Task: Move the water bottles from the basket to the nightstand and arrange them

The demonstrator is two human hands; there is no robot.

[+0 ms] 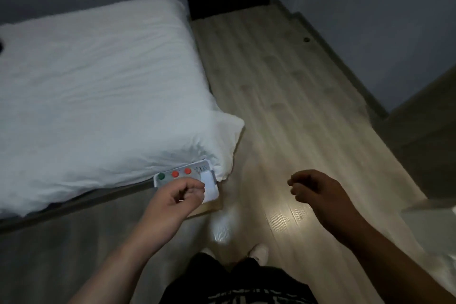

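As water bottles (175,173) sit caps-up in basket (200,168) at 12 o'clock of left hand (183,192), it's nearer than right hand (313,187); both loosely curled, empty.

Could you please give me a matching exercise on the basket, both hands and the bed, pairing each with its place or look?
Things:
1 basket
2 left hand
3 right hand
4 bed

Places or looks:
A wide, wrinkled and white
B over the basket
C over bare floor
D on the floor by the bed's corner

Pairs: 1-D, 2-B, 3-C, 4-A
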